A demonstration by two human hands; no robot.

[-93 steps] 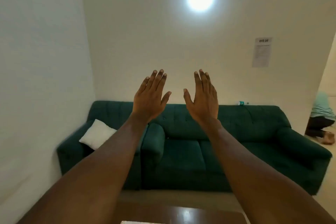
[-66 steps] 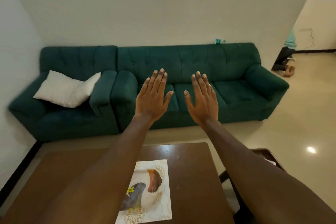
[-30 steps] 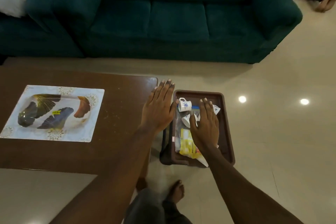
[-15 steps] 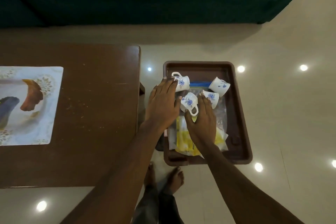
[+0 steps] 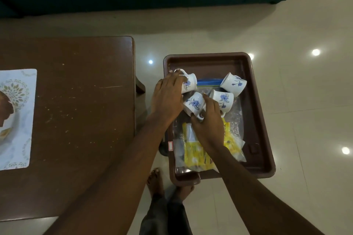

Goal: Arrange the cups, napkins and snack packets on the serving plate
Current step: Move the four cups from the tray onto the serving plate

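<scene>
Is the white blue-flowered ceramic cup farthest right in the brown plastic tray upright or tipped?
Tipped: the white blue-flowered cup lies on its side in the brown plastic tray, flowered wall facing the camera.

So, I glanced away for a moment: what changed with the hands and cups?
Both hands dropped from mid-air to the tray. The left hand now grips the left cup, the right hand pinches the middle cup. Cups and packets stay in the tray.

Covered and cropped parts

The left hand (image 5: 168,99) covers the left side of one cup (image 5: 190,83). The right hand (image 5: 209,126) hides part of another cup (image 5: 193,103) and the middle of the yellow snack packets (image 5: 194,151), whose print is too small to read. Whether either hand grips is unclear. The picture's left edge crops the serving plate (image 5: 6,112).
</scene>
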